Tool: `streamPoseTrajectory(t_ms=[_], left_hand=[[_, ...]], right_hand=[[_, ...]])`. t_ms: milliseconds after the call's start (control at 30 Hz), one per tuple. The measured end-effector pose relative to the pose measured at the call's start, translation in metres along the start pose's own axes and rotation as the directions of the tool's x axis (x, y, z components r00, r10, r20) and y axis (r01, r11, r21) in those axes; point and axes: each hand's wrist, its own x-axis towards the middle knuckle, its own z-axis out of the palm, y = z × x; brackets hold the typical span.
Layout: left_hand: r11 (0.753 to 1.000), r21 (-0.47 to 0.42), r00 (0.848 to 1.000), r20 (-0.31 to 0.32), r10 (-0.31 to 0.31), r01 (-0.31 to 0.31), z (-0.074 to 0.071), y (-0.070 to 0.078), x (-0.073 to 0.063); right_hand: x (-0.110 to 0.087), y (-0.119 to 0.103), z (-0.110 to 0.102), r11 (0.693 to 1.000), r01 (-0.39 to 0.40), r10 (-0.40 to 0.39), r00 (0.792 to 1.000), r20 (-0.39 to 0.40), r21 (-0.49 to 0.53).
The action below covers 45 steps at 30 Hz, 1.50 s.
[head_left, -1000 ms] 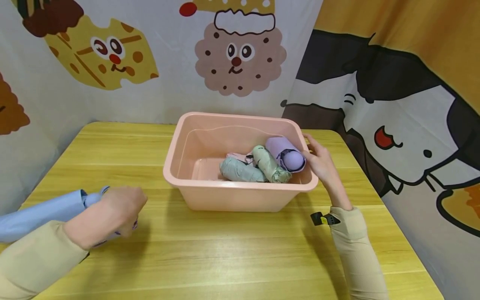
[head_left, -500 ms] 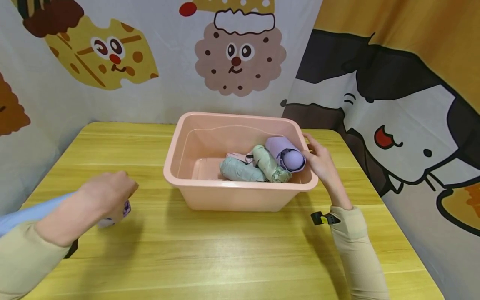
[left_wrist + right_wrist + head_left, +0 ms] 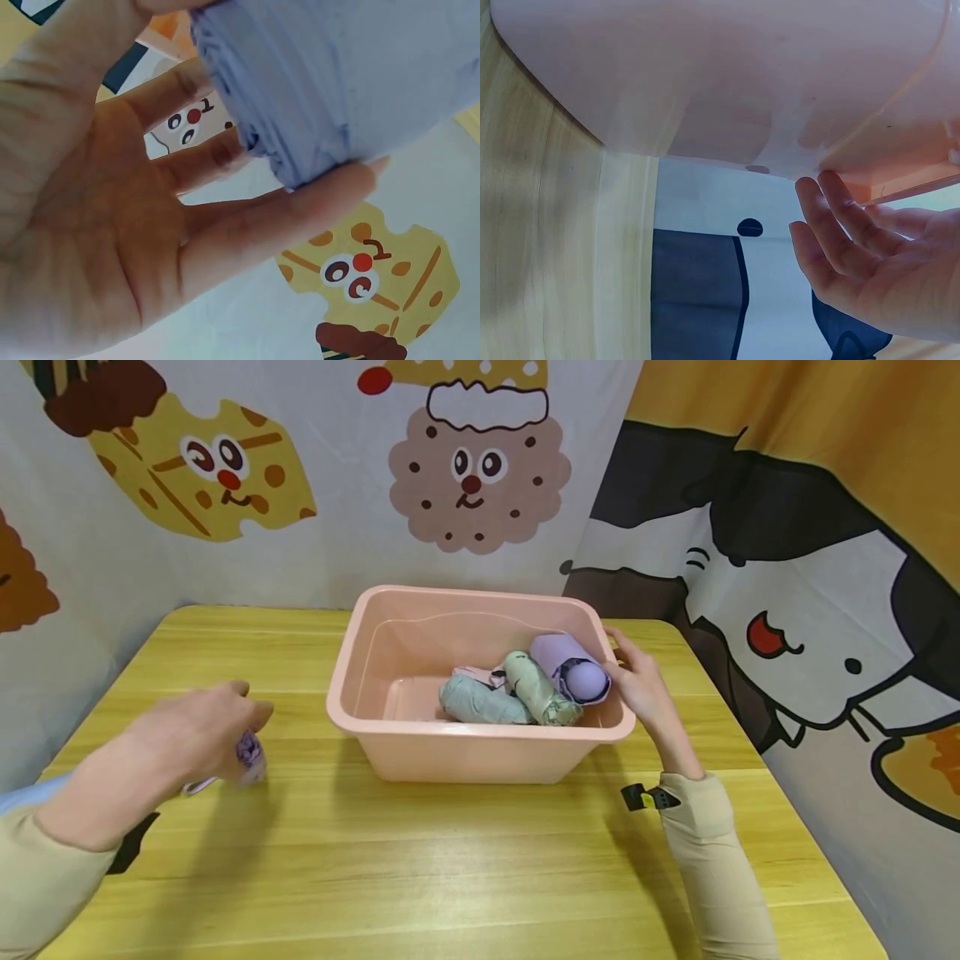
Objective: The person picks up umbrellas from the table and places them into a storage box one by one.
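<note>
At the left of the table my left hand (image 3: 176, 735) holds a lavender folded umbrella (image 3: 322, 90) with thumb and fingers. Its pleated fabric end faces the palm in the left wrist view. In the head view the hand covers most of it, and a dark-purple patterned end (image 3: 250, 750) shows below the fingers. My right hand (image 3: 643, 685) grips the right rim of a pink plastic bin (image 3: 465, 752), with fingers bent against the outer wall below the rim. Inside the bin lie a purple umbrella (image 3: 570, 668), a green umbrella (image 3: 538, 685) and a grey-blue umbrella (image 3: 483, 700).
A light-pink item (image 3: 476, 673) lies partly hidden behind the grey-blue umbrella. Behind my left forearm shows part of a blue long thing (image 3: 33, 795). The wooden table (image 3: 480, 877) backs onto a printed cloth wall (image 3: 337, 560).
My left hand has shifted slightly left and up with the lavender umbrella, and its forearm now hides most of the blue thing. My right hand and the bin have stayed put.
</note>
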Motion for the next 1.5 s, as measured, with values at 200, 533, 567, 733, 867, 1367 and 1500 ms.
streamPoseTrajectory(t_ms=[200, 533, 567, 733, 867, 1367, 1500], left_hand=[[0.997, 0.050, 0.984, -0.167, 0.059, -0.051, -0.003, -0.001, -0.002], [0.959, 0.210, 0.795, -0.540, 0.277, -0.192, -0.005, 0.000, -0.005], [0.952, 0.233, 0.756, -0.582, 0.300, -0.198, -0.005, 0.000, -0.005], [0.928, 0.315, 0.616, -0.696, 0.369, -0.199, -0.008, -0.001, -0.002], [0.912, 0.357, 0.545, -0.734, 0.407, -0.201, -0.012, -0.004, 0.000], [0.855, 0.478, 0.294, -0.803, 0.519, -0.203, -0.018, -0.004, 0.020], [0.838, 0.492, 0.244, -0.805, 0.541, -0.235, -0.022, 0.004, 0.031]], right_hand=[[0.000, 0.000, 0.000, 1.000, -0.001, 0.001, 1.000, -0.001, 0.000], [-0.001, 0.000, 0.001, 1.000, -0.006, 0.006, 1.000, 0.006, 0.005], [-0.001, 0.000, 0.000, 1.000, -0.007, 0.007, 1.000, 0.006, 0.007], [0.000, 0.001, 0.001, 1.000, -0.005, 0.005, 1.000, 0.004, 0.009], [0.000, 0.001, 0.001, 1.000, -0.003, 0.003, 1.000, 0.001, 0.003], [0.000, 0.000, 0.000, 1.000, 0.001, -0.001, 1.000, 0.002, 0.002], [0.000, 0.000, 0.000, 1.000, 0.004, -0.004, 1.000, -0.002, 0.002]])
